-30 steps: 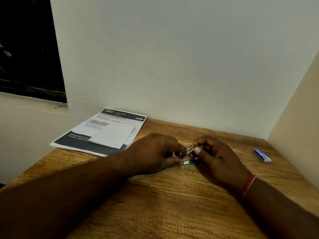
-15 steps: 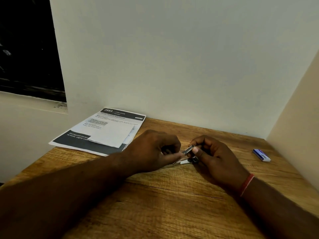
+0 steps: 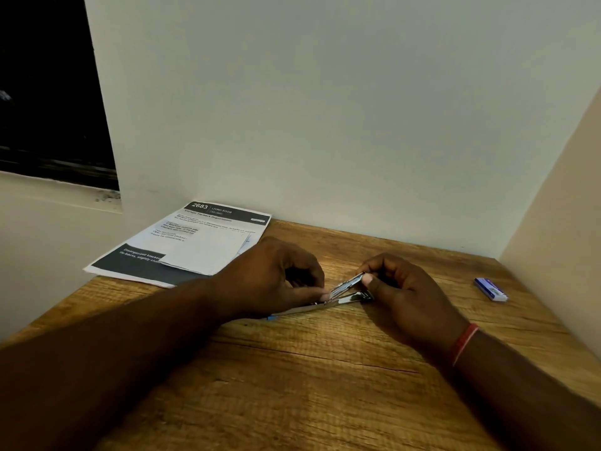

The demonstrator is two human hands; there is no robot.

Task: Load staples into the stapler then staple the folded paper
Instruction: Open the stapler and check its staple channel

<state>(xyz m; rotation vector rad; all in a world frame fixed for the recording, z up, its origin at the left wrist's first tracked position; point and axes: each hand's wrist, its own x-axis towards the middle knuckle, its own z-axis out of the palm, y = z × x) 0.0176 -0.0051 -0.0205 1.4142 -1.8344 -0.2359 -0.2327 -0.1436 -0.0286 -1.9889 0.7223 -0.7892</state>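
Note:
A small metal stapler [image 3: 345,291] lies swung apart at the middle of the wooden table [image 3: 325,385]. Its flat base stretches left along the wood to a blue tip, and its staple channel tilts up to the right. My left hand [image 3: 276,281] pinches the lower end of the raised channel with thumb and forefinger. My right hand [image 3: 403,294] grips the channel's upper end and the hinge. The folded white paper [image 3: 208,252] rests on a printed sheet [image 3: 136,265] at the back left. A blue staple box [image 3: 490,289] lies at the right.
A pale wall closes the back of the table and a beige wall runs along its right side. The printed sheet overhangs the table's left back corner. A dark window sits at the upper left. A red band circles my right wrist.
My left hand has drawn back leftward, uncovering more of the stapler. The base now shows lying flat to the left and the raised channel is more exposed.

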